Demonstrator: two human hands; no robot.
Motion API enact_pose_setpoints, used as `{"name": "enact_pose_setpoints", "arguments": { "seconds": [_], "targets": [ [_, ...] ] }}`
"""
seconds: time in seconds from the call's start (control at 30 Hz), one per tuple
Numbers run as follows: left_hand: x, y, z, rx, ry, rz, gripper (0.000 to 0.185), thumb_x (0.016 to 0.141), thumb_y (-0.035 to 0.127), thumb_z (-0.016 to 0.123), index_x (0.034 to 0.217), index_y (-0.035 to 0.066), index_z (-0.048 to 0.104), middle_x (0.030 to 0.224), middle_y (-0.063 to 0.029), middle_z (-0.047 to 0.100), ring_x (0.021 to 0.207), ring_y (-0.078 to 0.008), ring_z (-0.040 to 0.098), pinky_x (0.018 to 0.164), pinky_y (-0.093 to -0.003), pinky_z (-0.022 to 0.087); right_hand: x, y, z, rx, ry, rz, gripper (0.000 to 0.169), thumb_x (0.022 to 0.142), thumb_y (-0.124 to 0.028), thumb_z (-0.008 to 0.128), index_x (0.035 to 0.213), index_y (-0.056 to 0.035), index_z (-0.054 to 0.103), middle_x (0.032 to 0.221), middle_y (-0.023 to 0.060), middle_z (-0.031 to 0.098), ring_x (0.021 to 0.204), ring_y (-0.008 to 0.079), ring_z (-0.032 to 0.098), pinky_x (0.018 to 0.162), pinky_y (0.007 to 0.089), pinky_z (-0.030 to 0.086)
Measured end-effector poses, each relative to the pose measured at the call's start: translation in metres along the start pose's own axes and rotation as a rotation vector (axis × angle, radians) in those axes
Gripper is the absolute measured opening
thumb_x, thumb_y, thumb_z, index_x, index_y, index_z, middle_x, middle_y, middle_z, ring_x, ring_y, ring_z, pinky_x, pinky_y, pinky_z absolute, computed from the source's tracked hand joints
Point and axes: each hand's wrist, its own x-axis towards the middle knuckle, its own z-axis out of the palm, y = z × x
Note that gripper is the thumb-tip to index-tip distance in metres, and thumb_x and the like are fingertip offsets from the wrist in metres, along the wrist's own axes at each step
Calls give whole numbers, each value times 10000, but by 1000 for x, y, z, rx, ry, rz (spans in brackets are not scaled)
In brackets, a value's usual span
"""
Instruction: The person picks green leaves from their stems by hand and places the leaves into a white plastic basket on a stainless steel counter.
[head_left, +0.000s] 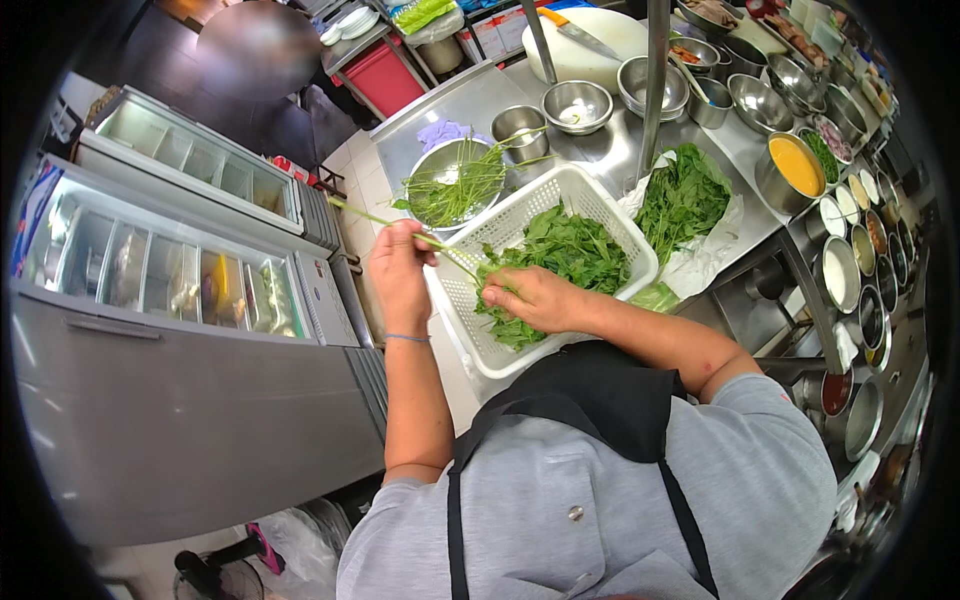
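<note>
My left hand (399, 255) grips a long green herb stem (442, 246) that slants down to the right. At its leafy lower end, my right hand (536, 298) pinches the greens over a white perforated plastic basket (469, 341). Loose green leaves (574, 251) lie inside the basket. Just beyond it, a steel bowl (435, 159) holds bare stems (469, 184), some sticking out past its rim. To the right, a heap of leafy stems (684, 199) rests on white paper (697, 262).
A knife (581, 36) with an orange handle lies on a round white cutting board (540, 60). Steel bowls (576, 103) stand nearby. A steel post (655, 82) rises from the counter. Sauce containers (795, 166) line the right side. Glass-topped freezers (180, 277) stand left. A blurred person (259, 49) is far off.
</note>
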Motion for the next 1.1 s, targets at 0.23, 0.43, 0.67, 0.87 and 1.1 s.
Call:
{"name": "enact_pose_setpoints", "arguments": {
  "seconds": [0.23,0.43,0.67,0.87,1.1],
  "targets": [
    [107,9,-20,1131,307,666,303,974,293,548,834,34,623,758,-137,630,681,-314,595,634,-414,456,-19,56,12,-406,350,-47,333,930,-319,588,1111,-40,584,1043,174,605,1021,357,584,901,451,468],
    [151,-110,5,1551,-270,310,495,836,322,710,1227,43,593,982,-171,678,920,-365,643,813,-498,473,-56,61,-40,-608,652,4,351,857,-242,666,1154,-65,607,1182,117,597,1124,305,563,945,405,480],
    [79,-124,43,1213,-526,305,730,790,290,754,1375,-27,452,1232,-258,579,1151,-412,534,1005,-474,401,-182,129,-107,-827,642,514,236,801,-121,637,1028,-67,667,954,122,605,932,319,600,801,422,500],
    [50,-107,36,1169,-577,242,623,805,274,733,1308,-34,530,1262,-254,578,1175,-399,536,1034,-462,383,-170,158,-96,-964,619,337,481,758,41,529,1205,-114,614,1267,107,548,1045,318,564,899,393,484],
    [9,-91,4,1217,-549,112,559,810,228,737,1268,-44,569,1254,-258,589,1191,-381,548,1023,-424,422,-150,189,-121,-951,443,489,449,810,-34,547,1227,-171,640,1207,108,545,1097,280,560,852,402,506]
  ]
}}
